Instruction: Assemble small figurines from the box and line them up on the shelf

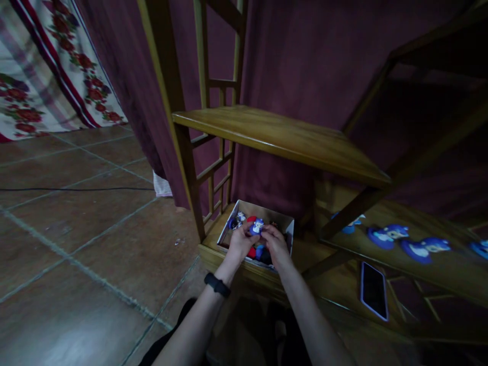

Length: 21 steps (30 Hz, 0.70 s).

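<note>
A small blue-and-white figurine (257, 226) is held up over an open cardboard box (283, 222). My left hand (240, 243) grips its left side, thumb in front. On the other side, the fingers of my right hand (275, 244) are closed at the figurine's right edge. Inside the box lie several small items: a red piece (251, 252), a blue piece (260, 251), dark pieces and a blue-and-white item (240, 217) at the left. My hands hide part of the contents.
The box stands on the low board of a wooden shelf unit, under a higher shelf (267, 133). Rightward, several similar figurines (388, 236) stand on another shelf, with a phone (374, 291) lower down. Tiled floor (95, 239) and a black cable (76, 189) lie left.
</note>
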Motion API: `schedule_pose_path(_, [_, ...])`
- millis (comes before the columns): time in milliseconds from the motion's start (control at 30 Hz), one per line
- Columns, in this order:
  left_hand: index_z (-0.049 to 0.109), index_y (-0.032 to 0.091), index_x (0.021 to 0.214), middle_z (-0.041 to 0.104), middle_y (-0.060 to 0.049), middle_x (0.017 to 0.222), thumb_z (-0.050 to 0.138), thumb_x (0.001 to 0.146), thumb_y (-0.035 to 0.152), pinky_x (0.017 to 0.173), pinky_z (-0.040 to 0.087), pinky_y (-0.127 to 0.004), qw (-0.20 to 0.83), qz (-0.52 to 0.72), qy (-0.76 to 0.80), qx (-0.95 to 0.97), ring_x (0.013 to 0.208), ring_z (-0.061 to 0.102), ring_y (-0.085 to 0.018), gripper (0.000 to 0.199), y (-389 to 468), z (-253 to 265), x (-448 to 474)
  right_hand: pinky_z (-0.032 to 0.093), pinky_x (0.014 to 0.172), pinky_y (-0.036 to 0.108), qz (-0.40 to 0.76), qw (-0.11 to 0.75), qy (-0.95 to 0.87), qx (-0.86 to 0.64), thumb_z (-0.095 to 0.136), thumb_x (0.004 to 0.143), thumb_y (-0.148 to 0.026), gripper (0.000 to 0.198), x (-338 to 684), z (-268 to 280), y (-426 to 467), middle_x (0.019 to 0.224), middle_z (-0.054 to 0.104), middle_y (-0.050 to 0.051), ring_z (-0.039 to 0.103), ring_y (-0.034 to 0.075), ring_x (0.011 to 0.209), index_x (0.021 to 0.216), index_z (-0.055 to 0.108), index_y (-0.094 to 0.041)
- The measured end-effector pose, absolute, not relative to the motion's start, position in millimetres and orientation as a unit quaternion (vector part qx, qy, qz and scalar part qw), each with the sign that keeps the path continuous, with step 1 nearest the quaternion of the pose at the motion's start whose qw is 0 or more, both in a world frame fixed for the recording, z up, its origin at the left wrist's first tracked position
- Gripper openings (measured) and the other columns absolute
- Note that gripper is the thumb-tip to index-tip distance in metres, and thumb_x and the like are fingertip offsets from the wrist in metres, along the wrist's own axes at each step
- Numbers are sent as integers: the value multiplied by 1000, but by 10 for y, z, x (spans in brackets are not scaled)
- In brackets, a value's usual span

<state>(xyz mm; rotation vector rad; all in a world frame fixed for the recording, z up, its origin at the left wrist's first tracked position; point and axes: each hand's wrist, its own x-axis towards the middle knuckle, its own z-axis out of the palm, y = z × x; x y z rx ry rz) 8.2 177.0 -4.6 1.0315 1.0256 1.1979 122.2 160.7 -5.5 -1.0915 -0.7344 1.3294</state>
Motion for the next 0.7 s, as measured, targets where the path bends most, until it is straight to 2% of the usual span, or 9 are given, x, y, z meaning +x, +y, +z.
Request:
schedule_pose_path(167, [66, 12, 85, 67, -2, 73, 79, 47, 16, 67, 47, -25, 690, 508, 386, 342, 65, 60, -11, 40, 1737, 20, 56, 50, 69, 28, 566, 590, -320, -480, 70, 61, -27, 23, 1236, 34, 1576, 85, 67, 1, 61, 16, 77, 83, 66, -22])
schedule_pose_path(267, [66, 13, 82, 67, -2, 74, 81, 46, 13, 67, 47, -23, 716, 508, 365, 311, 67, 61, -11, 39, 1708, 92, 42, 49, 70, 28, 569, 586, -316, -482, 72, 60, -29, 26, 1242, 99, 1554, 86, 67, 2, 61, 16, 77, 83, 66, -21])
schedule_pose_path(500, [65, 12, 88, 68, -5, 85, 71, 58, 0, 76, 51, -21, 769, 480, 340, 249, 77, 64, -12, 33, 1662, 204, 7, 49, 64, 26, 552, 578, -342, -495, 74, 57, -32, 30, 1283, 149, 1549, 88, 65, 2, 60, 14, 73, 84, 67, -21])
schedule_pose_path(700, [64, 11, 83, 68, -6, 85, 64, 69, 2, 80, 53, -26, 770, 499, 334, 214, 80, 65, -13, 17, 1643, 185, 11, 48, 62, 25, 544, 572, -362, -496, 72, 57, -36, 34, 1307, 149, 1523, 90, 65, 3, 59, 14, 72, 86, 66, -20])
